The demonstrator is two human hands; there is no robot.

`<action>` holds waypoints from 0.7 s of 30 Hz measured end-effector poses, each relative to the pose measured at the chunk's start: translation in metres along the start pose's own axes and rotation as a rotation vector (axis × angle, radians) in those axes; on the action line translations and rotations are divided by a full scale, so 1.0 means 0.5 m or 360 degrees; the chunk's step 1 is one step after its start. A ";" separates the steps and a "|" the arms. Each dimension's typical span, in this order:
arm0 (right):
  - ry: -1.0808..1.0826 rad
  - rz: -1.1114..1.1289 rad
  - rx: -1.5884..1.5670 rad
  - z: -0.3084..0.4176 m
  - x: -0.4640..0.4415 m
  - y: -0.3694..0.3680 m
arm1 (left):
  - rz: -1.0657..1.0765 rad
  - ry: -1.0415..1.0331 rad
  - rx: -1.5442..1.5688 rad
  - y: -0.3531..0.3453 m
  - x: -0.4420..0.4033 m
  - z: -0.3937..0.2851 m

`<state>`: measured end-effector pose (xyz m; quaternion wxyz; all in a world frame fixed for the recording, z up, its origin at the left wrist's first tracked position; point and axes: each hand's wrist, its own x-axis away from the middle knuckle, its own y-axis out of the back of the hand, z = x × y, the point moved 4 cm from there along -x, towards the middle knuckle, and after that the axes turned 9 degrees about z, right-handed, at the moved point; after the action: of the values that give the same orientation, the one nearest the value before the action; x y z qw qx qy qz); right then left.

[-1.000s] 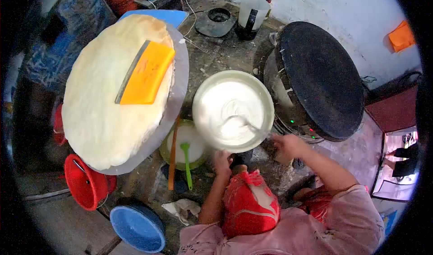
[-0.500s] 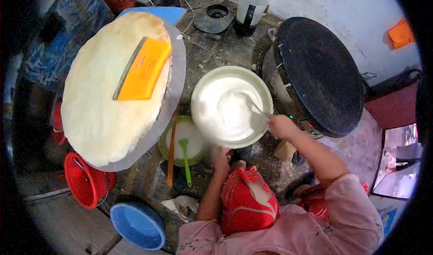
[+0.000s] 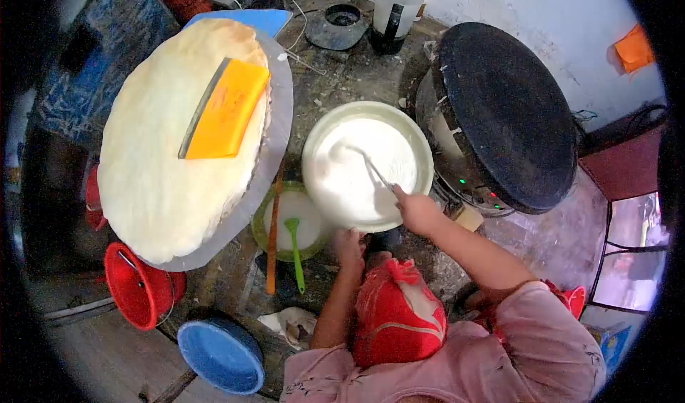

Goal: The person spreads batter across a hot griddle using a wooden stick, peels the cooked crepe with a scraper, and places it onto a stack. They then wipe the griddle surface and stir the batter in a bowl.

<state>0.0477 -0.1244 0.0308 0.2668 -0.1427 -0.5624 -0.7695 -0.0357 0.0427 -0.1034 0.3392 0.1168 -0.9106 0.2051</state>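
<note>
Right hand [image 3: 421,213] grasps a ladle [image 3: 377,171] in white mixture [image 3: 391,143]; left hand [image 3: 349,247] is at the bowl [image 3: 368,107], grip unclear; black griddle [image 3: 506,118] beside it

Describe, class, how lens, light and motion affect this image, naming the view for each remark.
Head view: dark, rounded vignette with curved wide-angle distortion; head view: pale glare in the framed pane at right; head view: white mixture nearly washed out, black griddle low in detail; head view: utensil blurred at its far end, its handle clearer.
</note>
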 end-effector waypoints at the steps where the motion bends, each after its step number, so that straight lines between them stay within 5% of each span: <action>1: 0.0022 0.0085 -0.0008 0.000 0.042 0.017 | -0.0023 0.0004 -0.0017 0.001 0.001 0.000; 2: 0.0021 0.0083 -0.0005 -0.026 0.075 0.050 | -0.0042 0.0001 -0.0028 0.000 0.000 -0.002; 4: 0.0018 0.0647 0.0203 -0.082 0.115 0.077 | 0.0033 -0.0111 0.0004 0.007 -0.023 0.017; 10: -0.0033 -0.0071 0.0124 -0.052 -0.052 -0.013 | 0.0042 -0.0036 -0.0094 0.006 -0.011 0.005; 15: -0.0070 0.0331 0.0277 0.025 0.153 0.126 | 0.0103 -0.0155 -0.0359 0.008 -0.016 0.006; 18: 0.0217 0.0173 0.0834 -0.023 0.202 0.077 | 0.0143 0.0028 0.0023 0.022 -0.026 0.048; 21: -0.0133 0.0274 0.0536 -0.051 0.122 -0.054 | 0.0046 -0.0009 -0.0083 0.017 -0.022 0.035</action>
<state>-0.0156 -0.1575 0.0332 0.3283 -0.1755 -0.6795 -0.6322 -0.0407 0.0431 -0.1254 0.3366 0.0952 -0.9182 0.1860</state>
